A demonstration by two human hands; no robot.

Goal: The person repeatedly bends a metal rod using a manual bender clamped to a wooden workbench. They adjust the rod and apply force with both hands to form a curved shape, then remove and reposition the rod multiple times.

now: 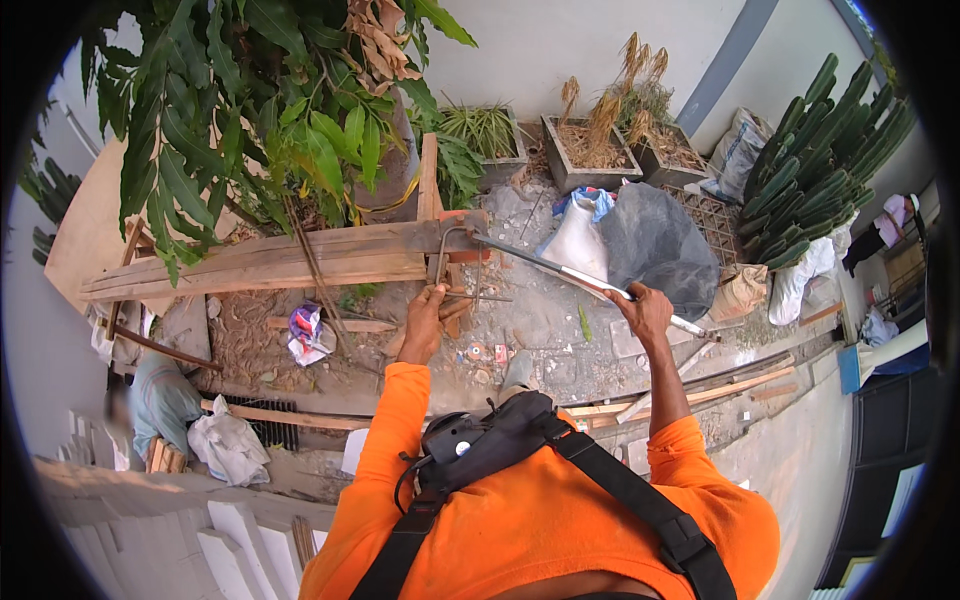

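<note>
My left hand (426, 322) grips a thin steel bar (447, 262) that is bent into a hook shape, holding it against the wooden plank bench (270, 262). In my right hand (645, 312) is the long metal bending lever (570, 273), whose far end hooks onto the bar at the plank's right end. Both arms wear orange sleeves. A black chest harness with a small device (470, 445) sits on my front.
A leafy tree (250, 110) overhangs the planks. Concrete planters (590, 150), a grey sack (650, 240), white bags (580, 245) and a tall cactus (810, 160) stand behind. Loose timber (720, 385) lies at right. Another person (160, 400) crouches at lower left beside white cloth.
</note>
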